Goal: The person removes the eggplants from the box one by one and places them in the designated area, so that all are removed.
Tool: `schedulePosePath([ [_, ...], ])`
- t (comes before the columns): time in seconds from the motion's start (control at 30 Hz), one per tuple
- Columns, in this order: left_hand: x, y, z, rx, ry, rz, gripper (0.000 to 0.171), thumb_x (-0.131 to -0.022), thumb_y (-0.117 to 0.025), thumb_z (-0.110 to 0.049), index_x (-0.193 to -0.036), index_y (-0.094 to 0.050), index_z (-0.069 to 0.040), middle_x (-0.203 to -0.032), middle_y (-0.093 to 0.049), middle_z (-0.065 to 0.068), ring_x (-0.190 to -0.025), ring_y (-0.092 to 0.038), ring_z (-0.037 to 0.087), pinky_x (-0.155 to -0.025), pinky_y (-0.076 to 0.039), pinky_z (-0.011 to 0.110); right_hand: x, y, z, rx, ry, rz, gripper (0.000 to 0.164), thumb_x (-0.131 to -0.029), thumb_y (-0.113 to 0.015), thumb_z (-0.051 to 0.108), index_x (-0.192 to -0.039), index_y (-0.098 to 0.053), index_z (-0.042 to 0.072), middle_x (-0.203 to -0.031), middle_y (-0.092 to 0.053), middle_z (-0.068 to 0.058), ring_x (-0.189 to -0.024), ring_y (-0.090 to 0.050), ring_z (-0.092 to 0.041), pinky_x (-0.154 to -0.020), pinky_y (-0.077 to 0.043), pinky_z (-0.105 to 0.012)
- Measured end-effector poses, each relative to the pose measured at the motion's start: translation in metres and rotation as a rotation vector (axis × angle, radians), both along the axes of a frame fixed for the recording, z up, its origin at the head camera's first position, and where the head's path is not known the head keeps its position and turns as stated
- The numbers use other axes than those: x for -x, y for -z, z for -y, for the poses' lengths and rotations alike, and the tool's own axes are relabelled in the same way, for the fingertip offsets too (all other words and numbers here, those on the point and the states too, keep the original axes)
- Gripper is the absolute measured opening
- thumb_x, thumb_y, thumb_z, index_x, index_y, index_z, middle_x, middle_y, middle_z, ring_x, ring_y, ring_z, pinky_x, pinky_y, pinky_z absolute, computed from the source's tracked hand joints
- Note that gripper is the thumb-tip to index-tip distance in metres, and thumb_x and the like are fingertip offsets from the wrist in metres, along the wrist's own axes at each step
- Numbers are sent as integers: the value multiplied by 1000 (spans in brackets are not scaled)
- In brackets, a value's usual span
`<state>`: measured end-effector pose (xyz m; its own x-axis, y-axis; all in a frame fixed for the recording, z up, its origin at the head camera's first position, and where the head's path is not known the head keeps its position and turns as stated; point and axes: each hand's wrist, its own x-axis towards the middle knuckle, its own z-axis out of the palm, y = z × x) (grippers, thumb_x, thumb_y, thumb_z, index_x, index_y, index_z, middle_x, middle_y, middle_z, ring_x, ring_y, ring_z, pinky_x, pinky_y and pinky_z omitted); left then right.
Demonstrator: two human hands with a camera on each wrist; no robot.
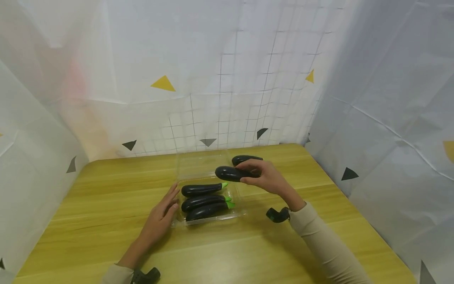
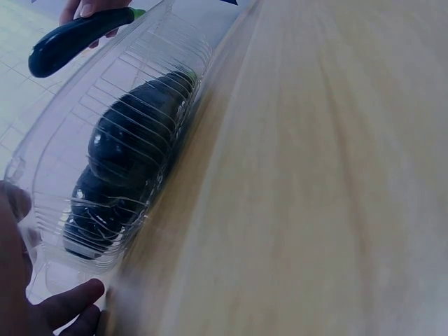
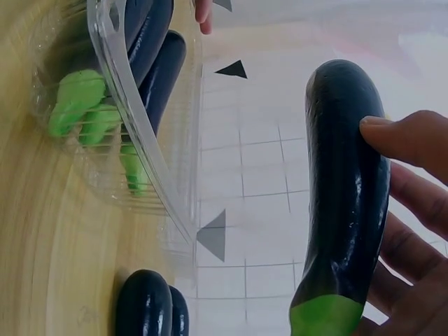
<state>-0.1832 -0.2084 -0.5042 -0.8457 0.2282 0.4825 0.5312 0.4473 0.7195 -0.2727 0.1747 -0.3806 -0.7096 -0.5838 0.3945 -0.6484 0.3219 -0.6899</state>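
Note:
My right hand (image 1: 266, 175) pinches a dark purple eggplant (image 1: 228, 173) between thumb and fingers, above the right back of a clear plastic clamshell box (image 1: 213, 221). Its green stem end shows in the right wrist view, where the thumb (image 3: 413, 140) presses the skin. Three eggplants (image 1: 202, 190) lie side by side in the box's base, green ends to the right. At the box's left end, my left hand (image 1: 159, 217) rests with extended fingers, seemingly touching the rim. The left wrist view shows those fingers (image 2: 73, 304) near the box's corner.
Behind my right hand another eggplant (image 1: 244, 158) lies on the wooden table (image 1: 220, 252); the right wrist view shows two eggplants (image 3: 145, 304) there. The box's clear lid (image 1: 202, 161) lies folded back toward the white patterned wall sheet (image 1: 198, 118). More sheeting stands at both sides.

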Motion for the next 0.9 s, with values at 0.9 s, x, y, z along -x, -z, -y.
schedulePosePath([
  [0.9,1,2,2,-1,-45,-56,49,-107,-55,-1,-155,-47,-1,-166,-34,11,-128,-60,37,-103,-38,13,16,5,-18,-21,49,29,36,-92,-82,13,-127,-74,11,-122,-71,-6,-111,-67,-24,-88,-58,-43],
])
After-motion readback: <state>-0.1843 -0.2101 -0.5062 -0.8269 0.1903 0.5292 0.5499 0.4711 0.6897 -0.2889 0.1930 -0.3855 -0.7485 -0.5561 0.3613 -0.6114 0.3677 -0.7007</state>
